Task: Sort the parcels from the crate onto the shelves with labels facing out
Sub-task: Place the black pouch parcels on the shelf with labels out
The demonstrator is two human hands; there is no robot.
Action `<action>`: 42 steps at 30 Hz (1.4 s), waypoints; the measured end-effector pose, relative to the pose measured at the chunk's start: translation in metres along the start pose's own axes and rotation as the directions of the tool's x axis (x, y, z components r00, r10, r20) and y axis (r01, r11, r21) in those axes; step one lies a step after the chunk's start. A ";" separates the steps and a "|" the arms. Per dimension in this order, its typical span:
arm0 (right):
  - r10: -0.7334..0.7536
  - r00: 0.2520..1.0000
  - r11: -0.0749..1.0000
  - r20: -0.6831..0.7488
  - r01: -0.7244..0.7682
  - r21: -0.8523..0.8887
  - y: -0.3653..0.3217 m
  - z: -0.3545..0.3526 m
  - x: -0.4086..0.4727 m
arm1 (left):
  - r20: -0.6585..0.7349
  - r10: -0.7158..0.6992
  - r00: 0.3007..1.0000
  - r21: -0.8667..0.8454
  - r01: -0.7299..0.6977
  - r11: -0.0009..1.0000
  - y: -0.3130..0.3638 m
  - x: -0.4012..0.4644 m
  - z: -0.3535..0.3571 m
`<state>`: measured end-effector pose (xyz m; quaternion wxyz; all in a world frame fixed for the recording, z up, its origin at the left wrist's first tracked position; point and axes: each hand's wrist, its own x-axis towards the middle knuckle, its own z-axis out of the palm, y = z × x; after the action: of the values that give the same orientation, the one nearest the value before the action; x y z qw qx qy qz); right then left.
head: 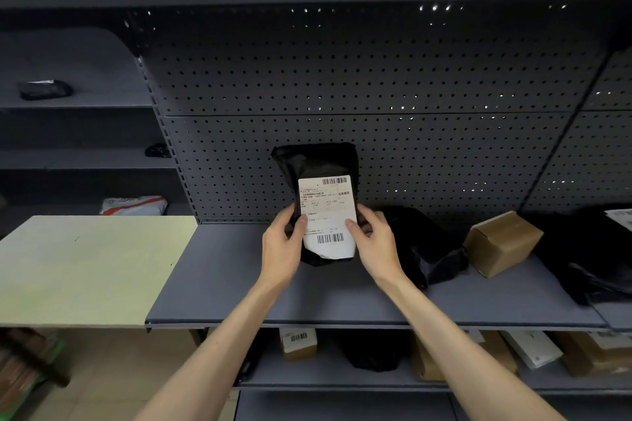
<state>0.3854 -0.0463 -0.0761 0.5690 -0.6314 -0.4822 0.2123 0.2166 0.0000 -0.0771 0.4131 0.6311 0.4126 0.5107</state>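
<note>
A black plastic parcel (316, 160) stands upright on the grey shelf (222, 283), leaning toward the pegboard back. Its white label (326, 215) with barcodes faces me. My left hand (282, 246) grips the parcel's left edge, thumb on the label. On the right edge my right hand (372, 242) holds it the same way, thumb on the label. The crate is not in view.
To the right on the same shelf lie a black bag (424, 249), a brown cardboard box (501, 242) and another black parcel (595, 256). A pale green board (85, 266) adjoins the shelf's left end. The shelf below holds several boxes and bags. Far-left shelves carry a few parcels.
</note>
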 end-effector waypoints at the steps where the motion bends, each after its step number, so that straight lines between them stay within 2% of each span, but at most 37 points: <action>1: 0.020 1.000 1.000 0.003 -0.020 -0.022 0.004 0.002 -0.002 | 0.007 -0.032 0.999 0.013 0.032 0.999 -0.004 -0.002 -0.001; 9: 0.227 0.971 0.964 0.077 -0.213 -0.162 0.056 0.019 -0.025 | 0.069 -0.223 0.972 0.137 0.212 0.968 -0.039 -0.025 -0.001; 13: 0.291 0.952 0.937 0.098 -0.262 -0.231 0.072 0.024 -0.032 | 0.113 -0.310 0.944 0.191 0.286 0.939 -0.058 -0.035 0.003; 17: 0.349 0.922 0.893 0.168 -0.273 -0.357 0.089 0.027 -0.040 | 0.159 -0.370 0.915 0.310 0.310 0.899 -0.082 -0.041 0.001; 23: 0.338 0.923 0.878 0.184 -0.239 -0.415 0.089 0.026 -0.042 | 0.144 -0.407 0.902 0.336 0.343 0.877 -0.084 -0.039 0.001; 26: 0.332 0.921 0.825 0.206 -0.177 -0.537 0.079 0.019 -0.035 | 0.143 -0.417 0.897 0.399 0.334 0.854 -0.077 -0.034 0.000; 30: 0.271 0.931 0.750 0.245 -0.045 -0.660 0.063 0.001 -0.025 | 0.081 -0.296 0.952 0.543 0.207 0.814 -0.067 -0.023 0.000; 33: 0.154 0.950 0.680 0.273 0.098 -0.727 0.049 -0.015 -0.013 | 0.130 -0.160 0.979 0.684 0.028 0.729 -0.050 -0.017 0.007; 35: 0.078 0.957 0.625 0.281 0.172 -0.761 0.040 -0.028 -0.005 | 0.221 -0.076 0.972 0.728 -0.113 0.676 -0.038 -0.013 0.018; 38: 0.005 0.960 0.560 0.281 0.230 -0.796 0.032 -0.051 0.007 | 0.333 -0.024 0.943 0.765 -0.255 0.591 -0.022 -0.006 0.044; 42: -0.007 0.969 0.519 0.246 0.213 -0.827 0.032 -0.091 0.017 | 0.446 0.026 0.895 0.765 -0.396 0.508 -0.004 -0.005 0.085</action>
<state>0.4793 -0.0747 -0.0768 0.1477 -0.7696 -0.6209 -0.0199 0.2997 -0.0121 -0.0945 0.0624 0.8825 0.4363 0.1642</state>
